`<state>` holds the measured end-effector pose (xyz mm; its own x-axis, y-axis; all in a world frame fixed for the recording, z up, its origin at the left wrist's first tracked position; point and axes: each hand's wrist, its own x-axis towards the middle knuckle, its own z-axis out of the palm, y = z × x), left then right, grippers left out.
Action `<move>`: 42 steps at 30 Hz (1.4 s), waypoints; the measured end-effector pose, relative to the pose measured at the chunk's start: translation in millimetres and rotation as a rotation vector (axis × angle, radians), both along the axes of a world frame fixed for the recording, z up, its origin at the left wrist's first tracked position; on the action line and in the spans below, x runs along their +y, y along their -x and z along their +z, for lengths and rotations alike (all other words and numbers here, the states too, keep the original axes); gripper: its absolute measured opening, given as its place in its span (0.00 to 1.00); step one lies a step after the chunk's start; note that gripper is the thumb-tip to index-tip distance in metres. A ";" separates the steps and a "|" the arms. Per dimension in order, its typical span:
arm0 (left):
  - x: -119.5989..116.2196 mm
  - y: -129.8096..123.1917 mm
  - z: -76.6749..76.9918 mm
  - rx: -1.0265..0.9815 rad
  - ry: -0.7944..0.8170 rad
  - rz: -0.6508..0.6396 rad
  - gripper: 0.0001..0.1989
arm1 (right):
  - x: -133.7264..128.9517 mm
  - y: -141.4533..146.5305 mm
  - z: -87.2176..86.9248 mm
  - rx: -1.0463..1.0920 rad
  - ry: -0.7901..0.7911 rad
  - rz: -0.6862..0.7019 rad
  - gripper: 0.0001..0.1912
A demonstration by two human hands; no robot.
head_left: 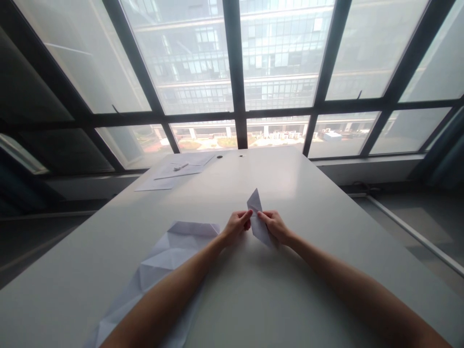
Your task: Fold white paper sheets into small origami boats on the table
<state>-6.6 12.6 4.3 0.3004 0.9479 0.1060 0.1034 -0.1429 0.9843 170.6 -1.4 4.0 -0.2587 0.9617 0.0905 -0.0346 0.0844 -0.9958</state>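
Observation:
A folded piece of white paper (256, 223), pointed at its far end, is held between both hands just above the white table (290, 295). My left hand (237, 223) pinches its left edge, thumb on top. On the other side, my right hand (273, 225) grips the paper with the thumb pressed on its face and the fingers behind it, mostly hidden. Under and beside my left forearm lies a large creased white sheet (163, 258), partly covered by the arm.
At the table's far left are several flat paper sheets (155, 182) with a pen-like object (181, 167) on them. A dark round cable hole (219, 156) sits near the far edge. Large dark-framed windows (235, 63) rise behind the table.

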 end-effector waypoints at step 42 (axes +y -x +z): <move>1.8 -1.5 3.2 -0.074 0.104 0.042 0.25 | 3.5 1.4 -4.9 -0.065 -0.027 0.110 0.27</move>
